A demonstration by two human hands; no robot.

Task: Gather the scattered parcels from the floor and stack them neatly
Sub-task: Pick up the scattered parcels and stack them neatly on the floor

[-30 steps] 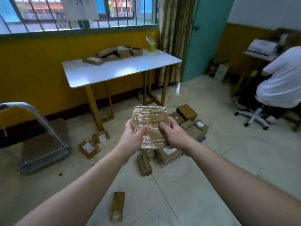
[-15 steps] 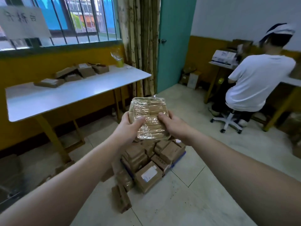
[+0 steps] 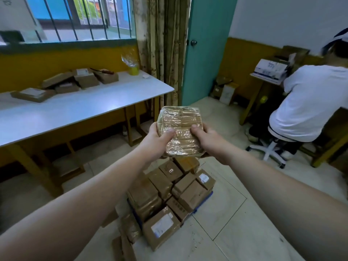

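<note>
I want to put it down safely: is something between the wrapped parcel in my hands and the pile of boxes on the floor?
Nothing visible. The wrapped parcel, held by the left hand and right hand, hangs above the pile of boxes, with open air between.

walls: yellow lower band [image 3: 62,59], white above | barred window [image 3: 79,17] upper left | teal door [image 3: 205,48] | patterned curtain [image 3: 160,44] | pale tiled floor [image 3: 235,213] | long white worktop [image 3: 79,108] on yellow legs
</note>
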